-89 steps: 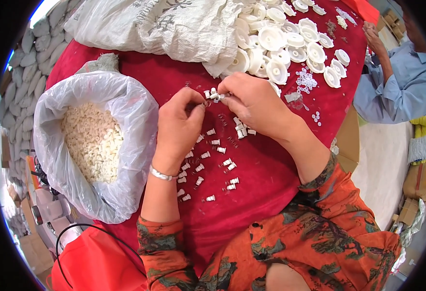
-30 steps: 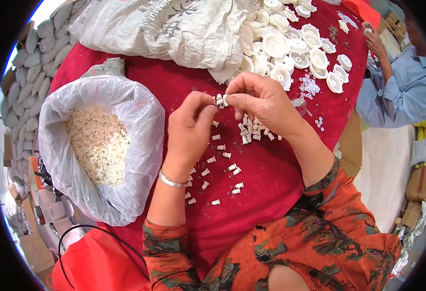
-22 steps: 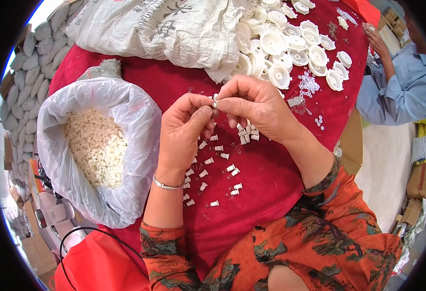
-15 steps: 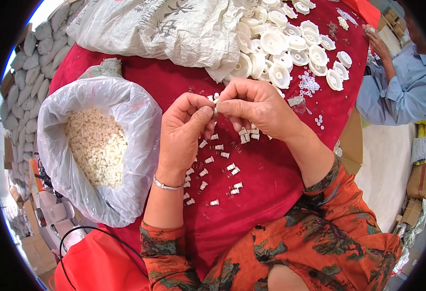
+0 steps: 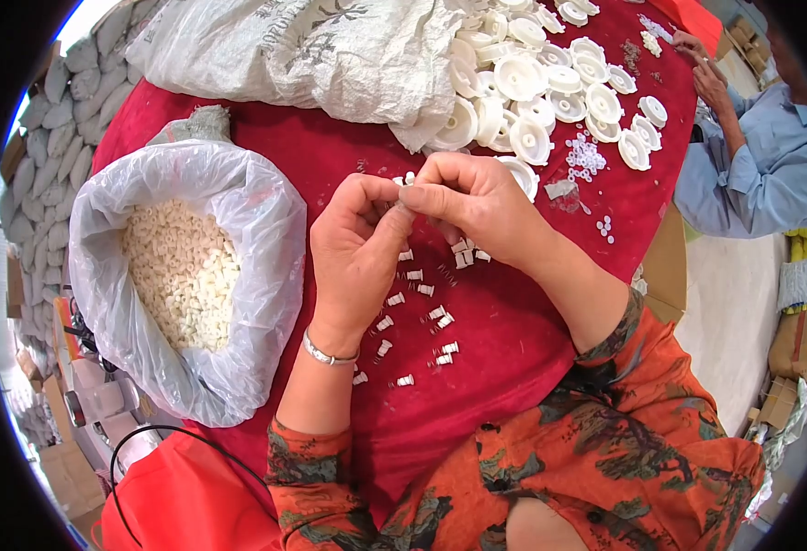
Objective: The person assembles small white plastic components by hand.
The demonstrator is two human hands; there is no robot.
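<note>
My left hand and my right hand meet above the middle of the red table, fingertips pinched together. A small white plastic part pokes out between them; most of it is covered by the fingers. On the cloth below and beside my hands lie several small white plastic parts, many with a thin metal spring at one end or close by. A tight cluster of the same white parts sits just under my right hand.
A plastic-lined sack of small cream pieces stands at left. Beyond lie a white woven sack, piled white round plastic caps and small translucent rings. Far right, a person in a blue shirt reaches onto the red tablecloth.
My fingertips have drawn closer together over the small part, with my left hand shifted slightly right. The co-worker's hands have moved up and left, near small pieces at the far edge.
</note>
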